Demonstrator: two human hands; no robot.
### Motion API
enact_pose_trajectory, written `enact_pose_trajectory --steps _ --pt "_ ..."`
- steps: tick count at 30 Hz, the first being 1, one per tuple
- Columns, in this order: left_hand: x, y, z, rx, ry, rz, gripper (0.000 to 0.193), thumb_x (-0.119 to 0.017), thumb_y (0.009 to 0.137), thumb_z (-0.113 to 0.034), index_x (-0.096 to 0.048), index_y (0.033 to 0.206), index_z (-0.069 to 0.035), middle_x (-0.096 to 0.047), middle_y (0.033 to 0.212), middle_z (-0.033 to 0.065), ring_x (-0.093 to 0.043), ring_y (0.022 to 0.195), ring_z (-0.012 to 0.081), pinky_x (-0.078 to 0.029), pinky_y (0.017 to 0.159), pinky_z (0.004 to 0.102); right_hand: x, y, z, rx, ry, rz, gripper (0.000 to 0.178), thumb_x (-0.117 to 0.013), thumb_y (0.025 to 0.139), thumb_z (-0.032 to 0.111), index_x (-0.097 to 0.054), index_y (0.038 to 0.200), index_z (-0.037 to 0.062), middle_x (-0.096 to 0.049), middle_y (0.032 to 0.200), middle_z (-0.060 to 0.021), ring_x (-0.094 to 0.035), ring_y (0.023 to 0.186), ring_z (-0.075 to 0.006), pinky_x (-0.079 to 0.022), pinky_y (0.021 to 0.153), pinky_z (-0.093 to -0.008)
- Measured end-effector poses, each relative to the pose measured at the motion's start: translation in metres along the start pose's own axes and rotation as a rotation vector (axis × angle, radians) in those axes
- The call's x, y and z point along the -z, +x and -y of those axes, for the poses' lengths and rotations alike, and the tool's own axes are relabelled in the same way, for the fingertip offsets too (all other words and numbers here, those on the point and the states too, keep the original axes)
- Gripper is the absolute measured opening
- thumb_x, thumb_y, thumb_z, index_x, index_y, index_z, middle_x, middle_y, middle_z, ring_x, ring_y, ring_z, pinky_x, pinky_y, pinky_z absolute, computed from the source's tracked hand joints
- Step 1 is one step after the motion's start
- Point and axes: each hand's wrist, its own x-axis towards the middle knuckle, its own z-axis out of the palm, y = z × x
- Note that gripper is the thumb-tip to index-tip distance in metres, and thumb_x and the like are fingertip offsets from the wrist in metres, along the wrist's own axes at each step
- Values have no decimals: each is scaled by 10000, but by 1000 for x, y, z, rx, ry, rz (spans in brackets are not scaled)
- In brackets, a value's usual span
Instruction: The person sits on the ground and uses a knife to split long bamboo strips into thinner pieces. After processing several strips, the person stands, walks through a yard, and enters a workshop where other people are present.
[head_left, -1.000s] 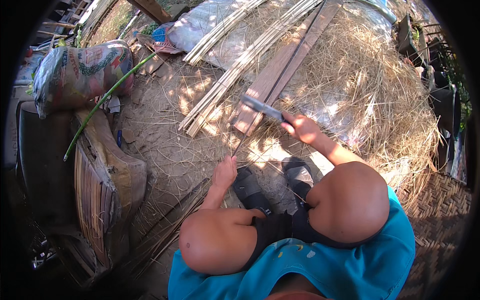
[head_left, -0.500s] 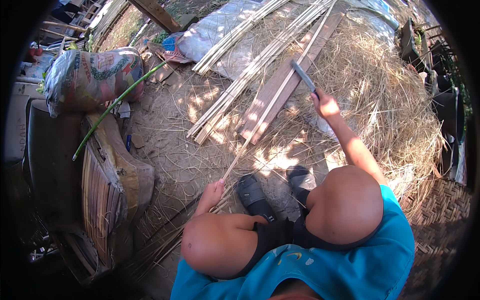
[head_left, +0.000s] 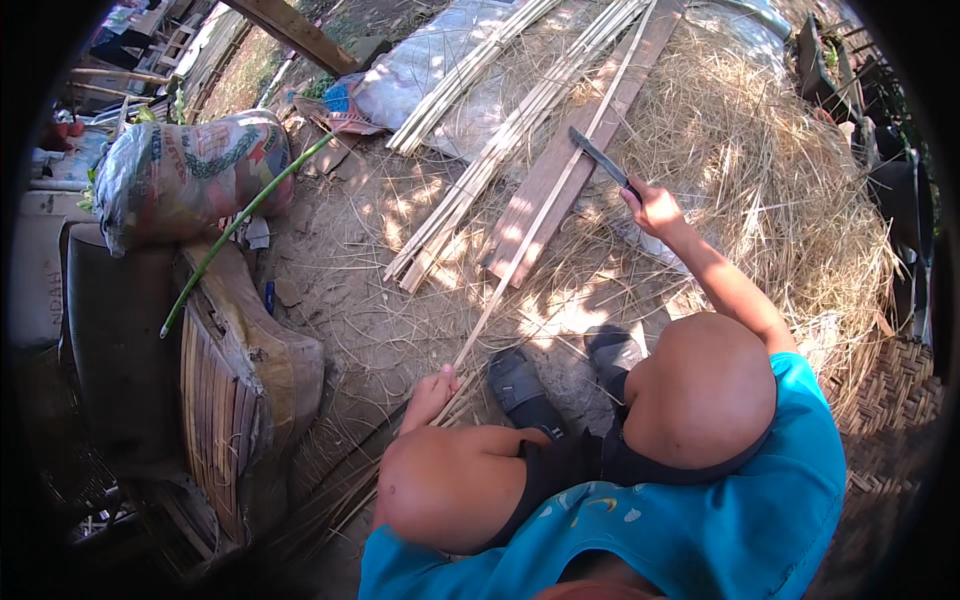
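Observation:
In my closed left hand point(head_left: 430, 396), beside my left knee, is the near end of a long thin bamboo strip point(head_left: 479, 323). From there the strip runs up and away along a brown wooden board point(head_left: 520, 222) on the ground. My right hand point(head_left: 657, 212) is wrapped around the dark handle of a knife point(head_left: 603, 158). Its blade lies across the strip over the middle of the board; whether the edge presses on the strip is hard to tell. Left of the board lies a bundle of pale bamboo strips point(head_left: 468, 204).
Thin shavings point(head_left: 760, 170) are heaped to the right of the board. Another strip bundle point(head_left: 455, 85) lies farther off on plastic sheeting. At left, a green stalk point(head_left: 235, 222) leans across a stuffed sack point(head_left: 190, 180) and a worn wooden seat point(head_left: 280, 360). Woven matting point(head_left: 890, 410) is at lower right.
My right hand has drawn the knife slightly nearer along the strip, and its blade now slants flatter. My left hand still grips the strip. The whole view has shifted a little.

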Motion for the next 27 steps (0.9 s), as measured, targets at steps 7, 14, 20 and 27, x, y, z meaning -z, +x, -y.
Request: enact_pose_trajectory --steps 7,14,20,27 --pt "-16 37 -16 -105 -104 -19 411 -489 1076 -340 -631 842 -33 -527 650 -16 -483 626 81 -404 578 277 -15 -14 24 145 -131 102 383 -525 1019 485 -627 1197 161 -681 865 -208 -703 825 -392 -568 764 -515" --pt "-5 28 -57 -239 216 -245 454 -493 1060 -364 -654 848 4 -628 678 112 -598 643 199 -464 628 357 -30 -23 61 5 76 227 363 -509 1033 428 -598 1194 115 -683 830 -236 -693 818 -437 -555 786 -543" --pt "-18 41 -80 -307 182 -216 460 -488 1056 -378 -657 855 0 -617 677 162 -604 641 254 -468 638 398 -23 -29 51 -119 74 138 327 -475 1043 433 -583 1188 160 -697 849 -204 -693 832 -427 -548 773 -531" --pt "-3 33 -59 -285 169 -223 456 -496 1055 -377 -641 827 -9 -599 654 115 -545 622 190 -453 624 375 -9 -9 35 70 -176 142 419 -454 1046 479 -598 1251 143 -706 923 -214 -691 941 -411 -541 863 -521"
